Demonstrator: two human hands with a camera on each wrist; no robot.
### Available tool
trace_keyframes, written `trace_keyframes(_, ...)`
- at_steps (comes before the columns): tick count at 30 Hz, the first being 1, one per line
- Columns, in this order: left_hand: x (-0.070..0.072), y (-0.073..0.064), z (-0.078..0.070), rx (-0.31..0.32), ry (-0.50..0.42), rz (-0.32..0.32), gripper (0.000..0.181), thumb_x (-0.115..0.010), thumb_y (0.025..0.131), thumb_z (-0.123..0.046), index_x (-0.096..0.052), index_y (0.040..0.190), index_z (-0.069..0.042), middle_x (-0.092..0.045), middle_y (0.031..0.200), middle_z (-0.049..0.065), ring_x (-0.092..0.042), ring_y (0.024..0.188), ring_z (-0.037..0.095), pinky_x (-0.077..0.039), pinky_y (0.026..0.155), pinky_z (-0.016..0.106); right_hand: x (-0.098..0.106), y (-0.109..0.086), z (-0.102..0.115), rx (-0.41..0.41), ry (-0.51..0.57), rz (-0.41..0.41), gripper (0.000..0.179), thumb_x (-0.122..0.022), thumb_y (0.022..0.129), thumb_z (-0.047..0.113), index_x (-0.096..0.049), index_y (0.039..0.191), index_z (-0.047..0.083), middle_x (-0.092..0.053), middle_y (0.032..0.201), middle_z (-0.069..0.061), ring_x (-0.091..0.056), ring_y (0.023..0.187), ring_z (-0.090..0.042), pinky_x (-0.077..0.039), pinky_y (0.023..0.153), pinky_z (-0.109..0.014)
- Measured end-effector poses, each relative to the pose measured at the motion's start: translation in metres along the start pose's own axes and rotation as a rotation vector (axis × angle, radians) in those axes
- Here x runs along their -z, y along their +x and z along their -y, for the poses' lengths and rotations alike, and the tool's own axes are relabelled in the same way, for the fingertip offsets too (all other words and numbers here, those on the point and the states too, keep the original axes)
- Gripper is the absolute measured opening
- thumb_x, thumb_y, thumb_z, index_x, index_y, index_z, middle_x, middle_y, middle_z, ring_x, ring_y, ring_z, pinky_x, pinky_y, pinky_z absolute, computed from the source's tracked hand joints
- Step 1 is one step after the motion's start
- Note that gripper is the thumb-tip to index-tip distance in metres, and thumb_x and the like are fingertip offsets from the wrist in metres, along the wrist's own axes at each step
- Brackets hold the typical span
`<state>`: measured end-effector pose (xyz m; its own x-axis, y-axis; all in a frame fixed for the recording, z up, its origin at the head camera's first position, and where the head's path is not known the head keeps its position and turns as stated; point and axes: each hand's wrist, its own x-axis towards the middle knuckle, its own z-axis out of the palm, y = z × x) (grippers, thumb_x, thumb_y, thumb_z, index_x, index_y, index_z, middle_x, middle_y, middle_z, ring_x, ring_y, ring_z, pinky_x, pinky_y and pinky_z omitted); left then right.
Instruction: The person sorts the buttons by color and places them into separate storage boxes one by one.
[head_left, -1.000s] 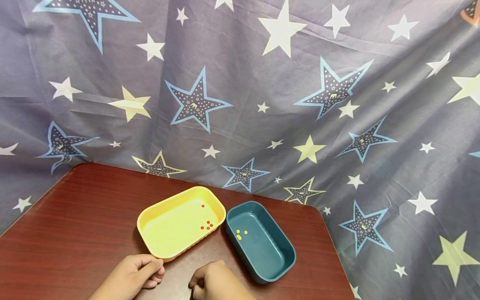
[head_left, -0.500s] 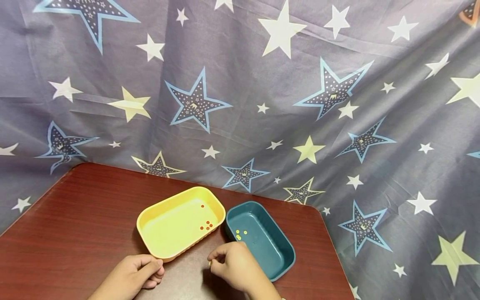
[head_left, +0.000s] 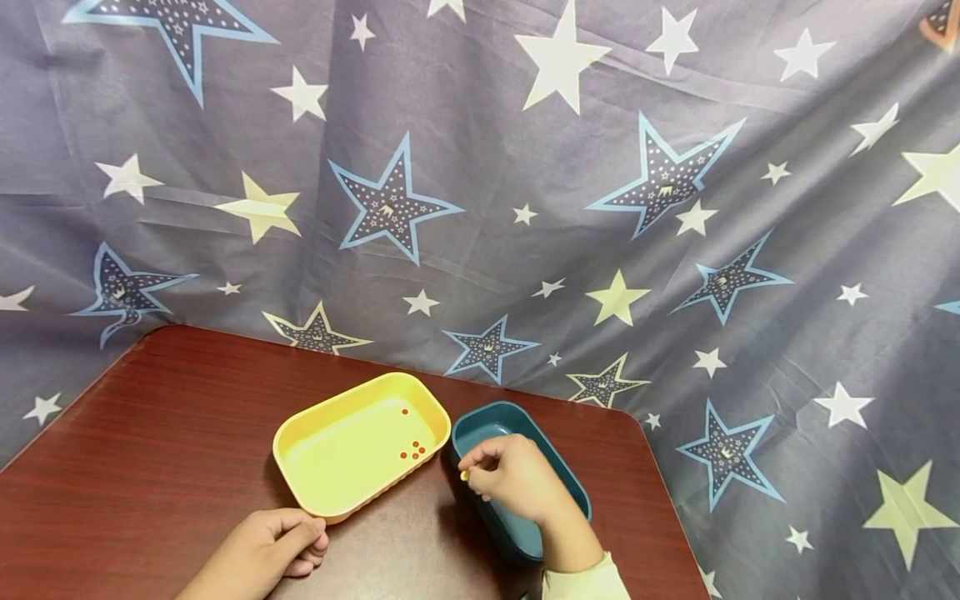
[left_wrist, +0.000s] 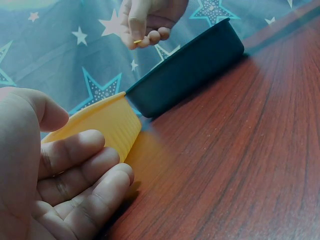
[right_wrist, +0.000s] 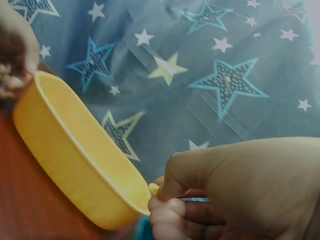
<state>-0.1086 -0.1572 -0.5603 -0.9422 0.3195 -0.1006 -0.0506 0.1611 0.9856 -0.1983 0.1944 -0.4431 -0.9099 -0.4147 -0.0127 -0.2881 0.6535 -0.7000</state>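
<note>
My left hand (head_left: 262, 546) grips the near left corner of a yellow plastic tray (head_left: 337, 462) by its rim, thumb on top. Inside that tray, several small red discs (head_left: 416, 450) lie toward the right end. Just to the right stands a dark teal tray (head_left: 486, 421). My right hand (head_left: 517, 479) is above its left side, pinching a small yellow disc (head_left: 465, 476) between thumb and forefinger. The pinched yellow disc (right_wrist: 153, 189) also shows in the right wrist view. The hand and forearm cover much of the teal tray's inside, so the yellow discs in it are hidden.
Both trays stand on a reddish-brown wooden table (head_left: 165, 450). A grey cloth with a star print (head_left: 480, 275) hangs behind the table's far edge. A small dark object (head_left: 525, 596), mostly cut off, shows at the bottom edge of the head view.
My right hand has moved up and right from the table in front of the trays to above the teal tray, bringing the yellow disc. The left hand and both trays have stayed put.
</note>
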Motion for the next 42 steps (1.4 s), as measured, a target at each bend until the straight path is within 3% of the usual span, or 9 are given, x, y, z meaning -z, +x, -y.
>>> trace_keyframes(9, 0.001, 0.000, -0.001, -0.001, -0.004, 0.008, 0.036, -0.056, 0.110, -0.028, -0.072, 0.101, 0.003, -0.072, 0.092, 0.006, -0.068, 0.080, 0.006, -0.064, 0.075, 0.027, 0.029, 0.021, -0.015, -0.044, 0.079, 0.040, 0.012, -0.070, 0.089, 0.004, -0.081, 0.093, 0.006, -0.073, 0.073, -0.003, -0.069, 0.061, -0.017, -0.063, 0.060, -0.035)
trace_keyframes(16, 0.001, 0.000, -0.001, -0.009, 0.000, 0.002, 0.035, -0.056, 0.110, -0.028, -0.072, 0.100, 0.002, -0.070, 0.090, 0.004, -0.068, 0.079, 0.006, -0.063, 0.074, 0.027, 0.035, 0.037, -0.026, -0.105, 0.086, 0.070, 0.009, -0.072, 0.091, 0.005, -0.080, 0.093, 0.005, -0.076, 0.080, -0.016, -0.074, 0.067, -0.027, -0.066, 0.065, -0.040)
trace_keyframes(21, 0.001, 0.001, -0.001, -0.010, 0.004, 0.003, 0.035, -0.056, 0.110, -0.029, -0.072, 0.099, 0.001, -0.070, 0.090, 0.004, -0.068, 0.078, 0.006, -0.063, 0.074, 0.026, 0.036, 0.044, -0.038, -0.153, 0.108, 0.087, 0.008, -0.073, 0.092, 0.006, -0.079, 0.095, 0.001, -0.075, 0.087, -0.024, -0.073, 0.067, -0.027, -0.066, 0.066, -0.041)
trace_keyframes(31, 0.002, 0.001, 0.003, -0.014, -0.009, 0.006, 0.036, -0.057, 0.110, -0.028, -0.071, 0.100, 0.002, -0.070, 0.090, 0.004, -0.068, 0.078, 0.006, -0.063, 0.074, 0.027, 0.032, 0.047, -0.057, -0.198, 0.120, 0.106, 0.009, -0.074, 0.091, 0.003, -0.078, 0.095, -0.003, -0.075, 0.083, -0.018, -0.069, 0.063, -0.018, -0.065, 0.064, -0.037)
trace_keyframes(42, 0.002, 0.001, 0.002, -0.010, 0.002, 0.004, 0.035, -0.057, 0.110, -0.030, -0.071, 0.098, 0.000, -0.069, 0.088, 0.003, -0.066, 0.076, 0.006, -0.062, 0.072, 0.026, 0.028, 0.044, -0.064, -0.216, 0.125, 0.114, 0.013, -0.073, 0.092, 0.004, -0.078, 0.098, -0.006, -0.076, 0.090, -0.024, -0.072, 0.066, -0.019, -0.065, 0.064, -0.036)
